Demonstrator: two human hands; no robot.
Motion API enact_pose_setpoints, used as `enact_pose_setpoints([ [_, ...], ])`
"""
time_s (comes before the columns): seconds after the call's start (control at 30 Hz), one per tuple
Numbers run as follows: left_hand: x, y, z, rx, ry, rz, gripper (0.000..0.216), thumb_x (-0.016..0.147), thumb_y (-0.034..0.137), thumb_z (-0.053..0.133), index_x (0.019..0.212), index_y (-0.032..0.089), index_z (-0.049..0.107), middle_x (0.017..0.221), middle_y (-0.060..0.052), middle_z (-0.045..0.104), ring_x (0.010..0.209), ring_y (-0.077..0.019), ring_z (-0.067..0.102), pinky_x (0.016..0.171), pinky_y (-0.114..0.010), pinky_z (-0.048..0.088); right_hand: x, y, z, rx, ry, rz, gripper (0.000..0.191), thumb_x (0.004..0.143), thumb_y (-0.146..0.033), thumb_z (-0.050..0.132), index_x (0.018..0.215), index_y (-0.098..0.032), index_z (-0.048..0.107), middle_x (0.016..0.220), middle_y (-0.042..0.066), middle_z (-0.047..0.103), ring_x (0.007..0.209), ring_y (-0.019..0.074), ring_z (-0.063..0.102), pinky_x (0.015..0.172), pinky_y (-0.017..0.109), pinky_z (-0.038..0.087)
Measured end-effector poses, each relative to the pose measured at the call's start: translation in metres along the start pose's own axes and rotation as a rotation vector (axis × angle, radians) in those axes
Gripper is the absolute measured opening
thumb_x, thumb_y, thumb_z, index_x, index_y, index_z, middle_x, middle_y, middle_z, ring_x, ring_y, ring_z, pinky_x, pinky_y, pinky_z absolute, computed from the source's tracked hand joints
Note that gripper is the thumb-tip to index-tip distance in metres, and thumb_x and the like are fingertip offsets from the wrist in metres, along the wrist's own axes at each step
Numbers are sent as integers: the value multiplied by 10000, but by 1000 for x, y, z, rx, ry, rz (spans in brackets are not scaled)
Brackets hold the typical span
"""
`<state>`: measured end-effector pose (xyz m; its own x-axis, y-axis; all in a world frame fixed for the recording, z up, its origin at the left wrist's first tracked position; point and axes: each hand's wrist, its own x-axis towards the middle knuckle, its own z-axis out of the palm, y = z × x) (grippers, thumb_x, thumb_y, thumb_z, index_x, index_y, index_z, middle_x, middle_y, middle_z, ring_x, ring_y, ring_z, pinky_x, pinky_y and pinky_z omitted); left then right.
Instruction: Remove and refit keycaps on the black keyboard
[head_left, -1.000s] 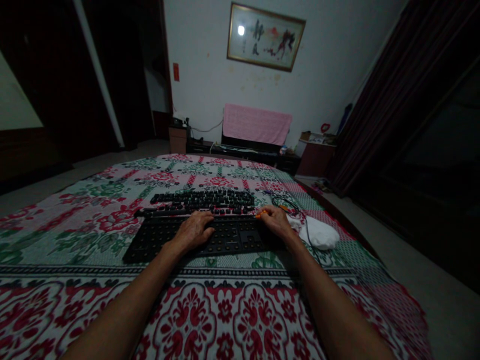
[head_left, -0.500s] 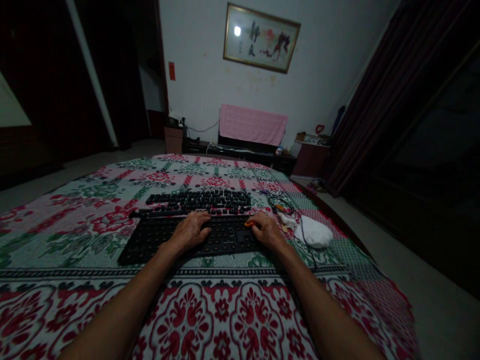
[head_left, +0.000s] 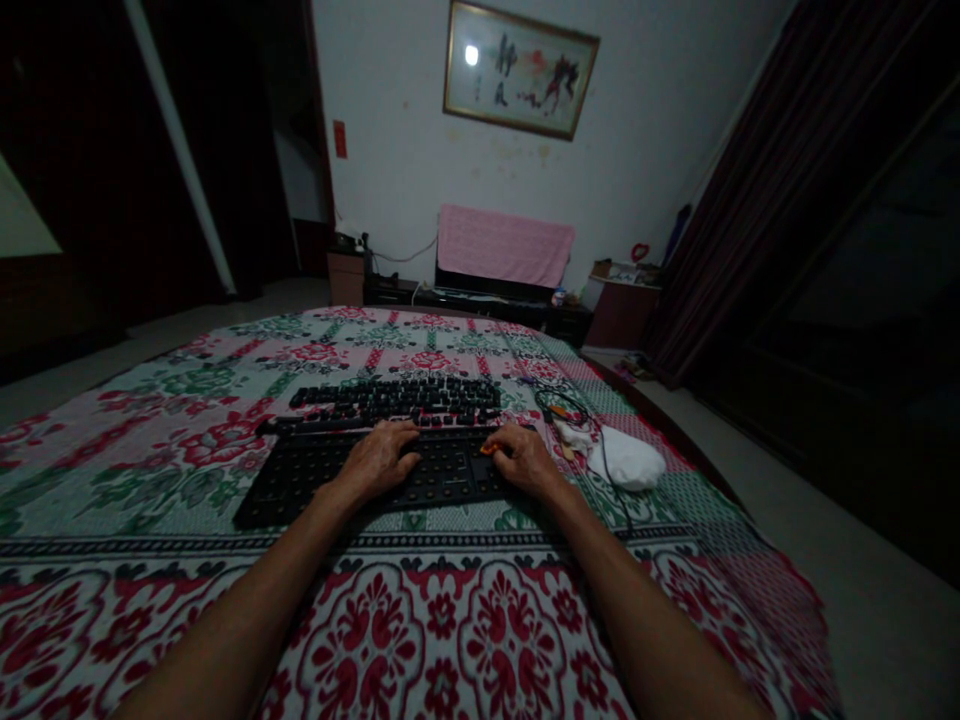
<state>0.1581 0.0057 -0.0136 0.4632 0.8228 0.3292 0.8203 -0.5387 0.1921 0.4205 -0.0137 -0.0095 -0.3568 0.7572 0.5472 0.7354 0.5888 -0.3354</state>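
Observation:
A black keyboard [head_left: 450,478] with its keycaps off lies on the patterned cloth, bare key posts showing. My left hand [head_left: 381,458] rests over its middle, fingers at the far edge and thumb apart on its face, holding it. Over the right-hand part, my right hand [head_left: 529,460] is closed, pinching a small orange piece [head_left: 490,448] between thumb and fingers. What kind of piece it is, I cannot make out. Behind the keyboard, loose black keycaps [head_left: 397,396] stand in rows. Wrists and palms hide parts of the keyboard.
Right of the keyboard lie a white bundle [head_left: 628,460], a black cable [head_left: 562,402] and a small orange-yellow item [head_left: 558,411]. The patterned cloth [head_left: 442,620] covers the whole surface. Beyond it, a pink towel [head_left: 506,245] hangs over a screen by the wall.
My right hand has shifted slightly left with the orange piece over the keyboard. My left hand stays in place. The camera view has tilted a little.

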Motion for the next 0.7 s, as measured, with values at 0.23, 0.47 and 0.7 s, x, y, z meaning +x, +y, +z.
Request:
enact_pose_setpoints([
  [0.23, 0, 0, 1, -24, 4, -9, 409, 762, 368, 438, 1081, 160, 589, 1210, -65, 535, 1124, -222, 454, 975, -355, 357, 1, 0, -3, 82, 101, 98, 229, 655, -56, 475, 761, -171, 642, 774, 33, 631, 737, 142, 567, 706, 262, 435],
  [0.47, 0, 0, 3, -47, 15, -20, 408, 755, 364, 446, 1077, 161, 591, 1206, -68, 537, 1123, -221, 455, 977, -355, 356, 1, -6, 1, 90, -62, -22, 288, 641, -12, 454, 784, -175, 645, 786, 29, 631, 751, 133, 560, 716, 247, 426],
  [0.7, 0, -1, 1, -41, 6, -2, 400, 757, 357, 446, 1077, 166, 591, 1202, -67, 538, 1114, -225, 457, 968, -361, 363, 2, -6, -1, 109, 41, 59, 267, 682, -43, 453, 816, -180, 638, 799, 25, 629, 758, 133, 564, 727, 255, 429],
])
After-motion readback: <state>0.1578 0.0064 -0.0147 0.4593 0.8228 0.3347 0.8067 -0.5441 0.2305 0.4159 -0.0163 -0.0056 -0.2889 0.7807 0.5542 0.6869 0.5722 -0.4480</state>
